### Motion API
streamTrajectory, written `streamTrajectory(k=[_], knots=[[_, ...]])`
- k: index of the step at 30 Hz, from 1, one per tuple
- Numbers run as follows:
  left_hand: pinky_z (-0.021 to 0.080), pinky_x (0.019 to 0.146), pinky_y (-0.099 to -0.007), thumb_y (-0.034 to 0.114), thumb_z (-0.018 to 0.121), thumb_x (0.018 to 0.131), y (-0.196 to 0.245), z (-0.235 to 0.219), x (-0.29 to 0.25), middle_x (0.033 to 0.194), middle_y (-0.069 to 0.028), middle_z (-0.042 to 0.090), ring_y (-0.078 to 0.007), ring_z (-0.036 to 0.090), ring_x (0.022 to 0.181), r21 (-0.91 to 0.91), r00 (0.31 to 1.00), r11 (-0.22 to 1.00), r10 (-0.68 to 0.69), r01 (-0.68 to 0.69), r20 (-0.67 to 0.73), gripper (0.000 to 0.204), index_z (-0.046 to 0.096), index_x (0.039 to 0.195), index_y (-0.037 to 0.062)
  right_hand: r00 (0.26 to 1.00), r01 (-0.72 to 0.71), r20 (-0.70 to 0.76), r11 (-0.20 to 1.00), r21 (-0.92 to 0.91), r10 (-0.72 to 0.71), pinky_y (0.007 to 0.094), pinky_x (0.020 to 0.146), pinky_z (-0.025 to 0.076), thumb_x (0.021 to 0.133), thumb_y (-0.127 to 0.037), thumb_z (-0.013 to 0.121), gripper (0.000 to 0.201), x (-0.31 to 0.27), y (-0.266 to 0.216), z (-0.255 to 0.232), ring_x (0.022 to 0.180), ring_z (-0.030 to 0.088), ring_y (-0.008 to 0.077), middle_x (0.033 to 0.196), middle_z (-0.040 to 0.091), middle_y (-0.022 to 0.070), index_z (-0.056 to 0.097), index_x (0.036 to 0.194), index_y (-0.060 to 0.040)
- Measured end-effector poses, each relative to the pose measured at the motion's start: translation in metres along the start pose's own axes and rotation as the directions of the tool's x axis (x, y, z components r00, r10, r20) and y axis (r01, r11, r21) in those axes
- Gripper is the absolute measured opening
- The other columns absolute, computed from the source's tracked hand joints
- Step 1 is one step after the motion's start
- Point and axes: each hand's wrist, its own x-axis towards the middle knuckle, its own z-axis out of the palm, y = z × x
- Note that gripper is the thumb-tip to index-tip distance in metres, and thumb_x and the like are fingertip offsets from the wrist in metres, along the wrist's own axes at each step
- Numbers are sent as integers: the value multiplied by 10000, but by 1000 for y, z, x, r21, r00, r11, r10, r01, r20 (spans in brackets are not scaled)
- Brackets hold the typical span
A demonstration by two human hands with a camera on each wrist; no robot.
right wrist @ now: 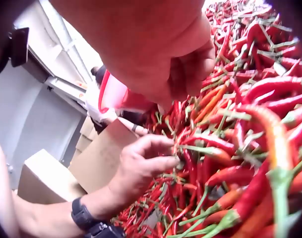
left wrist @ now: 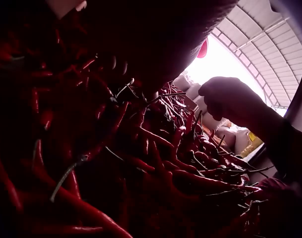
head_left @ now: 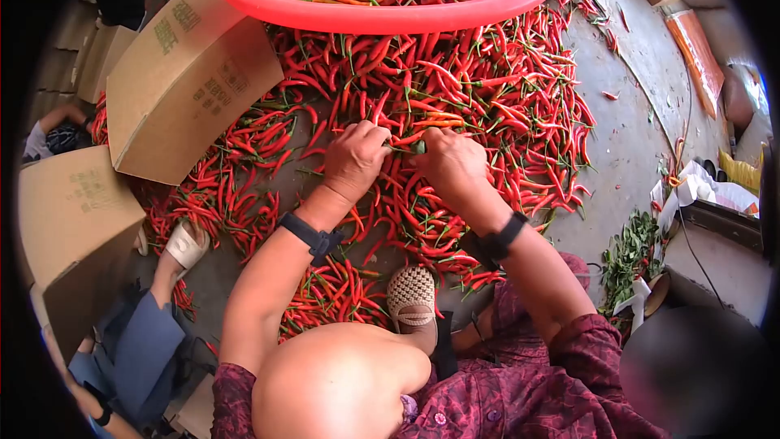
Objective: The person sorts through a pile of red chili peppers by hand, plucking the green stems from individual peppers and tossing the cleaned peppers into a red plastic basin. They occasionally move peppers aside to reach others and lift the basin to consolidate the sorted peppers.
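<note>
Red chili peppers with green stems [head_left: 520, 106] lie in a wide heap on the floor before the person. Over the heap's near middle, the left hand [head_left: 355, 158] has its thumb and fingers brought together. In the right wrist view that left hand [right wrist: 146, 161] pinches a chili pepper [right wrist: 176, 147] between thumb and forefinger. Close beside it, the right hand [head_left: 455, 164] bends its fingers down over the peppers, near a few orange ones [right wrist: 210, 101]. Its fingertips are partly hidden, and I cannot tell whether they hold a pepper. The left wrist view is dark, showing the right hand [left wrist: 230, 99] raised with fingers curled.
A red plastic tub [head_left: 390, 18] full of chilies stands at the far side. Cardboard boxes [head_left: 191, 81] are on the left, beside another person's shoe [head_left: 187, 245]. The wearer's woven shoe [head_left: 412, 289] rests among peppers. Green leaves [head_left: 630, 260] lie at the right.
</note>
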Motion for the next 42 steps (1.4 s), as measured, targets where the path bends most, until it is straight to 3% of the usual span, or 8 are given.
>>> streamTrajectory(k=[4,8,11,13,18,24,38,42], knots=[[482,587,-281,29,668,761,-39,-5,-14,752,-35,628,-153,593,638,-242,937,906,-346,347,48,149,639,903,61,998,10,67,1000,-24,-9,443,686,513,780,-288,694,255,13,7,11,835,653,330,871,652,129,607,890,-75],[433,543,-189,31,585,852,-59,-32,-33,775,-2,641,-39,544,620,-646,715,413,-626,642,310,81,647,905,29,994,107,-45,989,100,-103,452,687,506,802,-237,668,190,4,21,22,826,651,340,872,662,144,616,864,-65],[393,520,-176,37,562,871,-55,-37,-44,799,-19,650,-42,537,604,-681,659,283,-645,676,386,110,635,954,38,985,56,-173,884,465,29,419,651,498,800,-172,684,144,1,28,18,740,643,334,783,654,141,614,829,-49],[410,538,-188,60,557,893,-51,-43,-45,861,-35,666,-49,552,629,-702,706,304,-590,644,392,94,633,948,51,988,-71,-35,645,761,150,300,590,484,825,-90,699,124,-5,28,7,643,601,126,722,653,56,606,802,-12],[471,521,-197,89,543,908,-23,-61,-28,957,-109,689,-101,632,656,-812,753,53,-413,582,513,75,585,966,67,959,-276,260,170,946,110,252,608,481,861,-77,654,91,-16,15,-31,729,600,95,1078,666,89,613,806,-17],[502,468,-211,119,544,921,11,-52,-23,903,-103,677,-129,643,629,-767,670,-176,-393,617,630,81,544,984,68,926,-271,340,340,901,-164,246,627,467,826,-87,677,119,-24,-17,-15,761,558,77,978,649,58,589,803,-9],[470,505,-213,123,560,919,54,-44,-45,743,-21,599,-83,555,553,-623,580,-21,-344,782,739,74,553,936,52,841,-536,540,-182,824,-31,235,574,512,889,-80,641,58,-51,-6,0,699,634,105,802,637,16,586,872,-72],[426,413,-211,138,559,914,65,-39,-58,659,-39,587,-82,528,467,-476,444,1,-361,880,820,83,542,898,59,873,-487,485,37,872,60,240,619,512,859,-58,671,76,-70,-6,4,723,623,97,851,661,40,598,877,-47]])
